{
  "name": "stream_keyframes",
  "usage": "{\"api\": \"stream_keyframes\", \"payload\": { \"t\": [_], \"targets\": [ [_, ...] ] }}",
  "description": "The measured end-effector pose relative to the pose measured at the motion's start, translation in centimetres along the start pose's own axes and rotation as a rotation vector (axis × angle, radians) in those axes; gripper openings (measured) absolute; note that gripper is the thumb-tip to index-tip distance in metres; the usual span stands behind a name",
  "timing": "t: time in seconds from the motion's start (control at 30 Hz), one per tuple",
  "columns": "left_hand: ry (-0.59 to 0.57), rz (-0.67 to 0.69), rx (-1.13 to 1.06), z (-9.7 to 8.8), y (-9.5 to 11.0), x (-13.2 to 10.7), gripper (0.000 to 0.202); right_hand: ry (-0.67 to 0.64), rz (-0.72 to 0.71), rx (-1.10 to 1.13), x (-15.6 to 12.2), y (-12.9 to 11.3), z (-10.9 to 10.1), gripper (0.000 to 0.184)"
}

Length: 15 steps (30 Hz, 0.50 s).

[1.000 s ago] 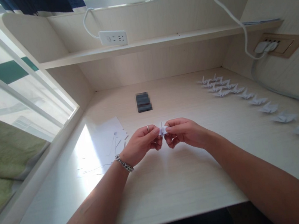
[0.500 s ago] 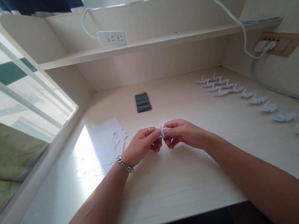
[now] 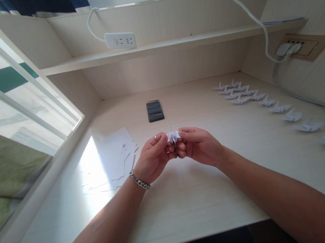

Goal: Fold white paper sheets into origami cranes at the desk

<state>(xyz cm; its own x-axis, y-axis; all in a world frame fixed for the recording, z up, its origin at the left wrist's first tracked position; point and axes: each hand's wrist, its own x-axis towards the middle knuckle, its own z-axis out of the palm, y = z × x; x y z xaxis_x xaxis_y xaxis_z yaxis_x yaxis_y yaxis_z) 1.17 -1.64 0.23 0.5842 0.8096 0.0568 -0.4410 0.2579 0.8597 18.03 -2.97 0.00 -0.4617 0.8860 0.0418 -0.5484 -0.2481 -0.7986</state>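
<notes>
A small white folded paper piece [image 3: 172, 136] sits between my two hands above the middle of the pale desk [image 3: 193, 198]. My left hand [image 3: 152, 158], with a ring and a metal bracelet, pinches its left side. My right hand [image 3: 199, 145] pinches its right side, fingers curled. A thin paper point sticks up from the top of the piece. Both hands are held close together, knuckles almost touching.
A stack of white paper sheets [image 3: 106, 159] lies left of my hands. A dark phone [image 3: 155, 110] rests behind them. Several folded paper cranes [image 3: 270, 102] run in a row along the right side. A power strip [image 3: 120, 40] sits on the shelf, with a wall socket [image 3: 299, 47] at right.
Both hands have lifted slightly and turned upward. The paper piece now shows more, with a thin point standing up from it.
</notes>
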Motion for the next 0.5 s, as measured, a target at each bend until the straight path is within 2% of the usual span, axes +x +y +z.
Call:
{"api": "stream_keyframes", "payload": {
  "t": [0.27, 0.5],
  "targets": [
    [0.010, 0.011, -0.003, 0.1, 0.1, -0.1, 0.032, -0.017, -0.020, -0.018, 0.0, 0.1, -0.2, 0.021],
    [0.040, -0.021, 0.220, -0.7, 0.3, 0.0, 0.031, 0.039, 0.047, -0.225, -0.1, -0.5, -0.8, 0.023]
  ]
}}
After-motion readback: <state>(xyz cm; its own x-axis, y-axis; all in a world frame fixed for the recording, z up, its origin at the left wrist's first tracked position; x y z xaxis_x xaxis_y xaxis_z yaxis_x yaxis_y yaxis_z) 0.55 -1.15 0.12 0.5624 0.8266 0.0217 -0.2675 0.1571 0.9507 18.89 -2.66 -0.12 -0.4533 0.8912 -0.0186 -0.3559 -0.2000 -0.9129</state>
